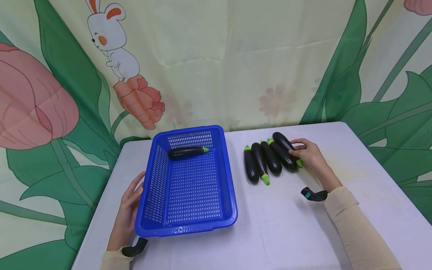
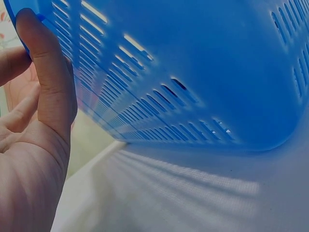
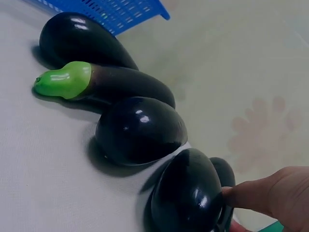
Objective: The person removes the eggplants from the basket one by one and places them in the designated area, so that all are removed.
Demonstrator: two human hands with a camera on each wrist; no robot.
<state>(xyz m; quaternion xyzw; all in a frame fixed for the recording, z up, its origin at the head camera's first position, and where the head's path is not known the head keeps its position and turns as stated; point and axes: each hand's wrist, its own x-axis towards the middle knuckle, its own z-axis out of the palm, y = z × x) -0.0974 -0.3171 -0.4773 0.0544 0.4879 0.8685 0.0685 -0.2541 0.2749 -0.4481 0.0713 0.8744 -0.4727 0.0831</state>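
A blue plastic basket (image 1: pixel 192 225) with slotted walls sits on the left part of the table, one dark eggplant (image 1: pixel 185 152) lying inside toward its far end. My left hand (image 1: pixel 129 206) holds the basket's left rim, the thumb (image 2: pixel 46 67) against its outer side. Right of the basket several glossy eggplants (image 1: pixel 251 165) lie side by side in a row. My right hand (image 1: pixel 312 155) pinches the rightmost eggplant (image 1: pixel 282 140), its thumb (image 3: pixel 251 195) on the skin; in the right wrist view that eggplant is mostly hidden behind its neighbour (image 3: pixel 186 193).
A white-covered table (image 1: pixel 270 225) bears everything. Behind it hangs a printed curtain (image 1: pixel 202 75) with a rabbit, tulips and leaves. Black wrist devices (image 1: pixel 314 195) are worn on both wrists.
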